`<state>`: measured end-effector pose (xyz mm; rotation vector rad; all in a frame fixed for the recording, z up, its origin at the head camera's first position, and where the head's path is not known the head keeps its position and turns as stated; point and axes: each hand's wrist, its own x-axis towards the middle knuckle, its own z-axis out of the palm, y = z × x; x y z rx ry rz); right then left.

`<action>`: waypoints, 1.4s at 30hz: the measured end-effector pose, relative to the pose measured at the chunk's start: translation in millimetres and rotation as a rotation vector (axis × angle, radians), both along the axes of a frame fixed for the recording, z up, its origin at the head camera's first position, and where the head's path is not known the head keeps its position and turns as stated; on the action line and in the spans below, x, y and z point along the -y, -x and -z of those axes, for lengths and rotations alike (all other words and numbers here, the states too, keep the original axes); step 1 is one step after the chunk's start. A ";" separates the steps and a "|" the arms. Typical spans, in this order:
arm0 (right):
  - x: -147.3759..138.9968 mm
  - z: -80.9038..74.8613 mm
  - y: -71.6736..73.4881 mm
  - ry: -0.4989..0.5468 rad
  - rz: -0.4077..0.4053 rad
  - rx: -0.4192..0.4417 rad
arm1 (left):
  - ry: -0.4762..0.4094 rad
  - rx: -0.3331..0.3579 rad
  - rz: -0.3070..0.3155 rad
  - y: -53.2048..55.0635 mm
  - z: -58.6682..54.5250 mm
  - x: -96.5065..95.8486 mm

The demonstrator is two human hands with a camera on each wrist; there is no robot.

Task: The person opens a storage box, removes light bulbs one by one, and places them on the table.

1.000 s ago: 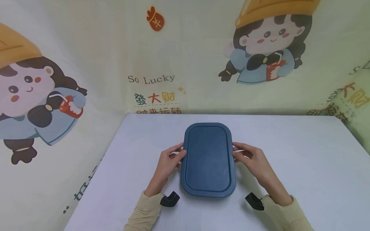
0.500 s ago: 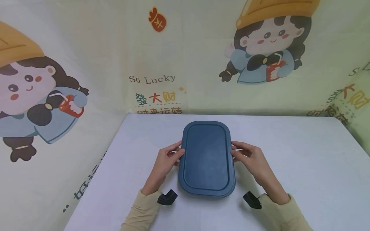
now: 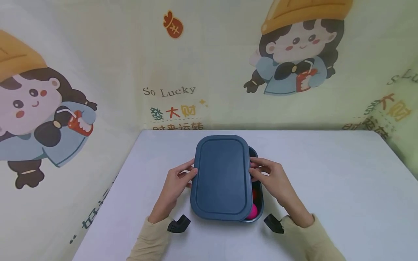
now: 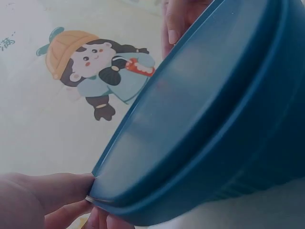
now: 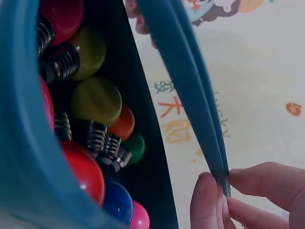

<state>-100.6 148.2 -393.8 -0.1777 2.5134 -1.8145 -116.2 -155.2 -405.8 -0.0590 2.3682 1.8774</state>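
A dark blue rectangular lid (image 3: 222, 177) is held level over a matching blue box (image 3: 260, 190), shifted left of it, so the box's right side shows. Coloured light bulbs (image 5: 96, 101) with silver screw bases lie inside: red, yellow, blue, green, orange and pink ones. My left hand (image 3: 173, 186) pinches the lid's left edge between thumb and fingers. At the lid's right edge, my right hand (image 3: 272, 179) pinches the rim, fingertips over the box opening. The lid hides the box's left part.
A white table (image 3: 326, 181) bears the box. Behind it and to the sides hangs a cream cloth (image 3: 225, 72) printed with cartoon figures and lettering. A black wrist camera (image 3: 179, 224) sits at the left cuff, another camera (image 3: 273, 223) at the right.
The lid has come off the box and moved left with both hands, uncovering the box's right side and some bulbs. Half a second ago it covered the box almost wholly.
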 end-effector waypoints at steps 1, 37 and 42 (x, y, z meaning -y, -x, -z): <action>1.7 -0.3 0.2 0.002 -0.008 -0.001 | 0.004 0.001 -0.003 -0.4 -0.5 1.6; 49.9 -12.1 6.6 -0.008 -0.131 0.011 | 0.084 0.032 -0.063 -1.7 -5.3 60.8; 63.0 -11.1 7.5 -0.011 -0.131 0.039 | 0.107 0.040 -0.076 -3.3 -5.3 73.1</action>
